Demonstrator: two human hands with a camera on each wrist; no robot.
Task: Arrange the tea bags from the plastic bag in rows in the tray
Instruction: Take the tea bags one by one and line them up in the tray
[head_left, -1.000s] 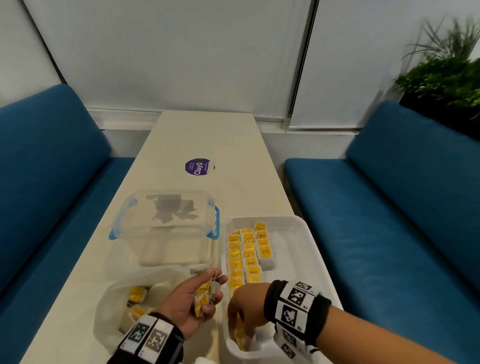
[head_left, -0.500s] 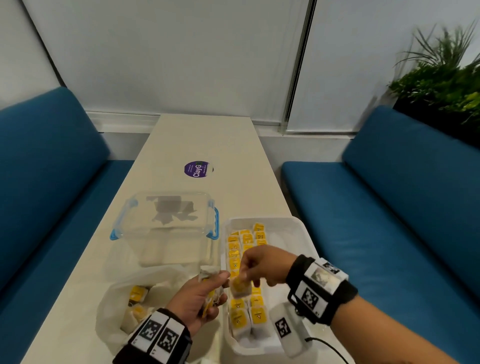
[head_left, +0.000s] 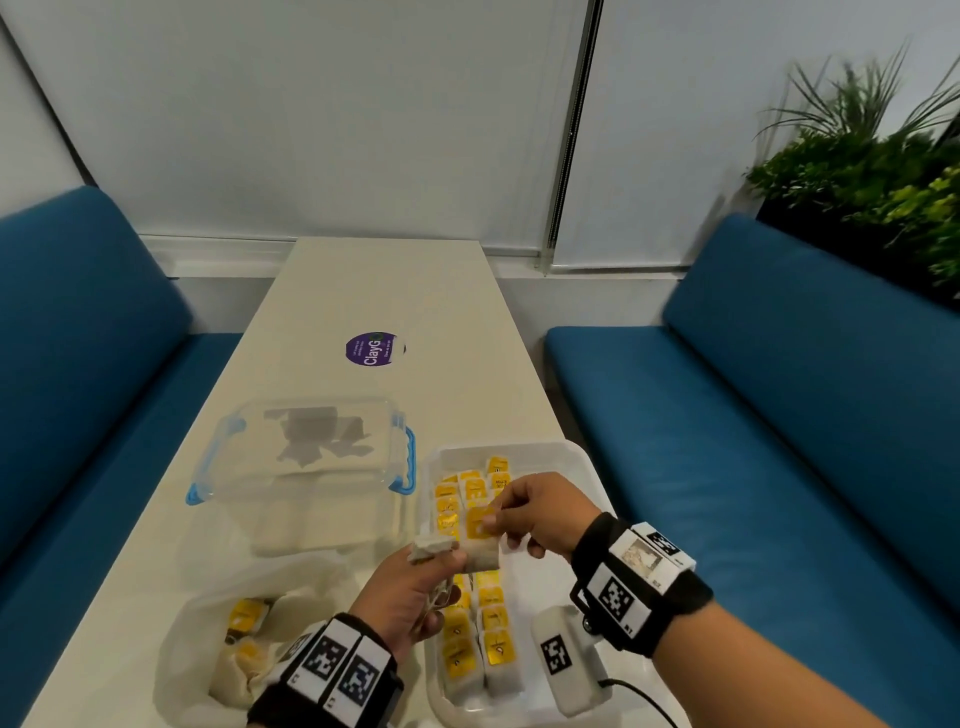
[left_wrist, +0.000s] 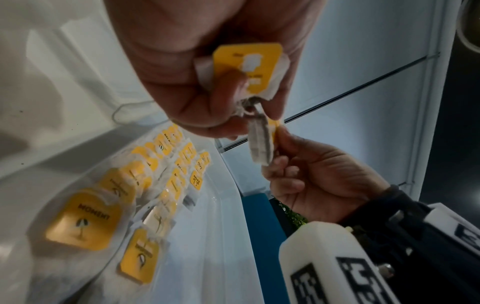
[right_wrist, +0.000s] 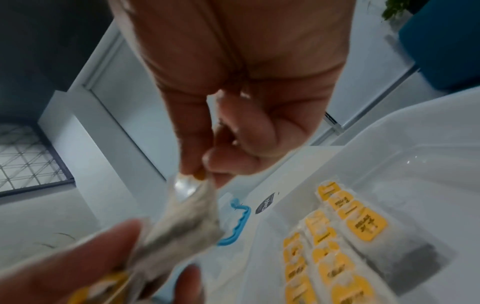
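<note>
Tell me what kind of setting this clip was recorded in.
Probably an office lounge or café booth: blue cushioned benches flank a long narrow table, window blinds hang behind it, and a planter of greenery sits behind the right bench.

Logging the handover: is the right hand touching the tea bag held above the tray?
Touching. The head view shows the right hand pinching the tea bag by its yellow tag; the left wrist view shows this too.
</note>
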